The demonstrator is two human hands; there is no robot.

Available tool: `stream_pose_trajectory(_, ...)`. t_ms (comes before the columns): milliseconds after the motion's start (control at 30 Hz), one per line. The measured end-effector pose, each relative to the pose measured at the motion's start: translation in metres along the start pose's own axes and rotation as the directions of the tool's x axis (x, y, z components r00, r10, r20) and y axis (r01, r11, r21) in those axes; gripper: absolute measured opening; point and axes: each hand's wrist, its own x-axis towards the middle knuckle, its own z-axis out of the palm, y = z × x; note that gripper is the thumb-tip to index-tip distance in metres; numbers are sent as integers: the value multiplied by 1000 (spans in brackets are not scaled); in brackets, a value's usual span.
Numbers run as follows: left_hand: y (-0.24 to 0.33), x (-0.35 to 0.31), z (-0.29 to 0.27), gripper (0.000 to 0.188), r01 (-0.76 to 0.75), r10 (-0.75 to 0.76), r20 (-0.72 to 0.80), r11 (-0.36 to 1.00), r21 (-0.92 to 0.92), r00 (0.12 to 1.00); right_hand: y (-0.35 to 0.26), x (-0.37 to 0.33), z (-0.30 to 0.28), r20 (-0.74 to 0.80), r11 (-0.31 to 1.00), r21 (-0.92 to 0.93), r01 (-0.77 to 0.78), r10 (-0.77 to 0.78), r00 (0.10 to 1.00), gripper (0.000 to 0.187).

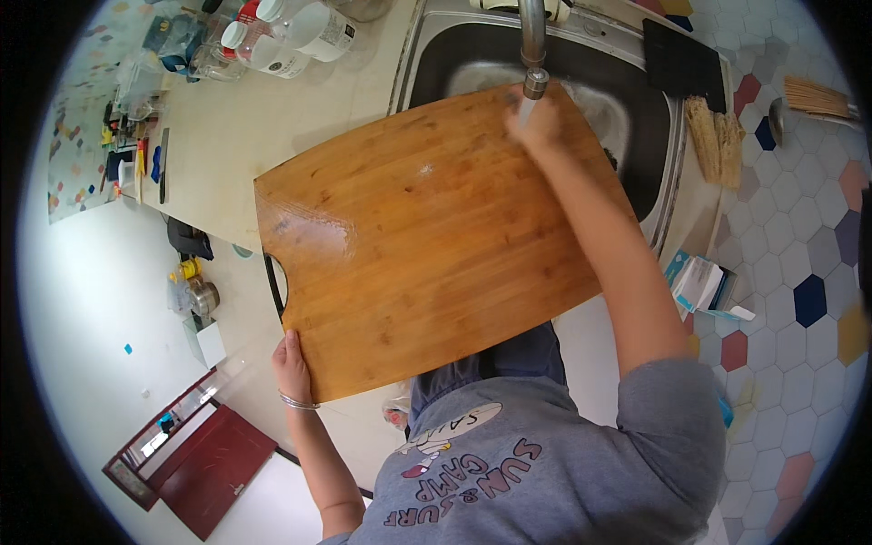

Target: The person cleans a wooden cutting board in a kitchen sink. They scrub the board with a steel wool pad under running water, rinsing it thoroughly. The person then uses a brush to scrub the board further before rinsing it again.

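A large wooden cutting board (427,245) spans the middle of the view, tilted, with its far right part over the sink (454,54). Wet patches shine on its surface. My left hand (292,368) grips the near left edge, thumb on top, just below the board's dark handle slot (276,283). At the far right end of the board, my right hand (536,123) is under the faucet (534,45), where a stream of water falls. Its fingers are blurred, and I cannot tell whether they hold anything.
Plastic bottles (313,32) stand on the counter (336,100) at the back left. Right of the sink lie a dark flat piece (686,59) and a dried loofah (713,141). An open box (704,283) sits nearer me, and a bundle of thin sticks (813,96) is at the far right.
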Motion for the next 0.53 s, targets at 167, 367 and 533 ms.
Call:
stream_pose_trajectory(167, 2, -2, 0, 46, 54, -54, -27, 999, -4, 998, -103, -120, 11, 144, 808, 202, 554, -584, 799, 30)
stream_pose_trajectory(367, -1, 3, -4, 45, 67, -69, -29, 997, -40, 997, -163, -85, 76, 58, 552, 213, 806, -831, 554, 17)
stream_pose_trajectory(533, -6, -2, -4, 44, 93, -95, -28, 993, -69, 995, -75, 11, 61, 110, 898, 101, 429, -439, 892, 15)
